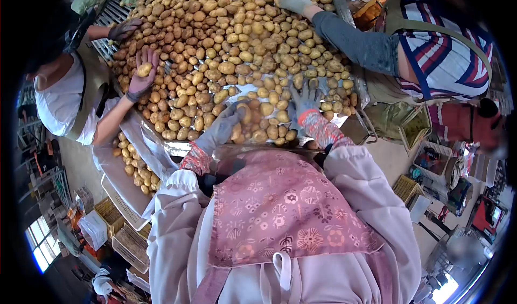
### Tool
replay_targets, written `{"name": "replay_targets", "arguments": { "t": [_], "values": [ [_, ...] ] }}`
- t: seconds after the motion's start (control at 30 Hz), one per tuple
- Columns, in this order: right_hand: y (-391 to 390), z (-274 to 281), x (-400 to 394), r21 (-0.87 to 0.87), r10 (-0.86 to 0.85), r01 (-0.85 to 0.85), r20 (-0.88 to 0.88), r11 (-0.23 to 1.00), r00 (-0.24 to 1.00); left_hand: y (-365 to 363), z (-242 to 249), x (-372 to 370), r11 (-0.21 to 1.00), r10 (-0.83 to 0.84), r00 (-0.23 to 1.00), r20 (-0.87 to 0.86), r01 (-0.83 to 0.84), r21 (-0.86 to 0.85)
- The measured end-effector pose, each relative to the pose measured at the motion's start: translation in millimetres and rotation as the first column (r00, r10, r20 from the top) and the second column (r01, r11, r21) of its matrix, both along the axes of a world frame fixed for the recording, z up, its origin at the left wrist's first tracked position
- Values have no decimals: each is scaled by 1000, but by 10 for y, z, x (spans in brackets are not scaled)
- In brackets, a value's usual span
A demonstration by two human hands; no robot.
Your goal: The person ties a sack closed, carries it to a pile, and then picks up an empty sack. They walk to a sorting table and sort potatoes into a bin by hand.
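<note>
A broad heap of potatoes (215, 29) covers the metal sorting table in front of me. My left hand (222, 125), in a grey glove, is at the near edge with its fingers curled round a potato (245, 113); some blur lies over that spot. To its right, my right hand (306, 100), gloved too, reaches palm down among the potatoes with its fingers spread. A few potatoes (274, 122) lie between my two hands. Patterned red and grey cuffs cover both my wrists.
At the left, a co-worker's gloved hand (142, 76) has a potato on its palm. Another person's gloved hand (294, 2) touches the heap at the far right. A lined crate (125, 201) with potatoes stands below left; a yellow crate (414, 127) is at the right.
</note>
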State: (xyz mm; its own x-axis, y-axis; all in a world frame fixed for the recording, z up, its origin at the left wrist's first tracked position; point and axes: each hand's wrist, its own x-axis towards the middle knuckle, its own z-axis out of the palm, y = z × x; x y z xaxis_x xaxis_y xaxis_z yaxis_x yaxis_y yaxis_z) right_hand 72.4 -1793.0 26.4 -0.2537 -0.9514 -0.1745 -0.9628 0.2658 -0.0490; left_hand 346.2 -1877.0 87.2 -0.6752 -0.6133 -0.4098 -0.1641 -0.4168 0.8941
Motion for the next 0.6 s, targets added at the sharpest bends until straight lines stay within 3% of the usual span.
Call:
{"name": "replay_targets", "arguments": {
  "t": [0.03,0.07,0.1,0.13,0.17,0.2,0.23,0.27,0.3,0.4,0.53,0.6],
  "values": [
    [107,-81,12,4,5,-5,2,1000,1000,26,337,-23,945,107,984,-141,-57,323],
    [238,-240,-1,-97,104,-95,101,991,989,77,369,2,943,112,984,-139,-61,326],
    [362,-371,-8,-206,210,-170,189,964,959,124,382,26,998,-58,988,-142,58,-6],
    [473,-438,1,-204,212,-173,191,964,958,175,412,46,925,-219,972,-89,178,-335],
    [575,-469,20,-234,215,-156,253,960,943,216,677,-22,874,-232,973,-5,207,-439],
    [671,-494,23,-264,220,-137,314,955,924,244,634,-52,875,-229,973,-4,204,-438],
    [752,-495,14,-179,245,-206,230,962,942,235,517,-84,986,-75,980,-182,45,-162],
    [776,-509,31,-180,249,-210,229,961,941,214,364,-110,986,124,944,-305,-82,146],
    [800,-537,52,-205,237,-192,225,960,945,135,108,-65,791,321,827,-462,35,611],
    [829,-512,60,-174,218,-181,229,968,949,193,248,-173,771,429,771,-470,-41,635],
    [830,-454,28,-181,246,-206,236,962,940,272,504,-227,757,446,811,-378,-117,643],
    [853,-431,-10,-205,262,-215,239,955,935,255,-31,16,776,404,803,-438,-47,629]
  ]
}}
